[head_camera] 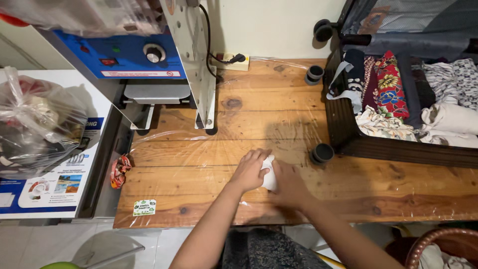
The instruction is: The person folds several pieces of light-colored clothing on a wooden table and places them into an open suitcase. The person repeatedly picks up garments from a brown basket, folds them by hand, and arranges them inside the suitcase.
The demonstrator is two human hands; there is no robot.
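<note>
Both my hands meet at the middle of a wooden table (199,164) covered with clear plastic film. My left hand (250,170) and my right hand (290,185) are closed around a small white rolled cloth (269,175). Only a narrow strip of the white cloth shows between the fingers; the rest is hidden by my hands. The cloth rests on or just above the table top.
An open dark suitcase (348,134) full of folded and rolled clothes lies at the right, its wheels (322,153) on the table. A blue and white machine (149,60) stands at the back left. A filled plastic bag (35,124) sits on a printed box at far left. A crumpled red wrapper (119,171) lies at the table's left edge.
</note>
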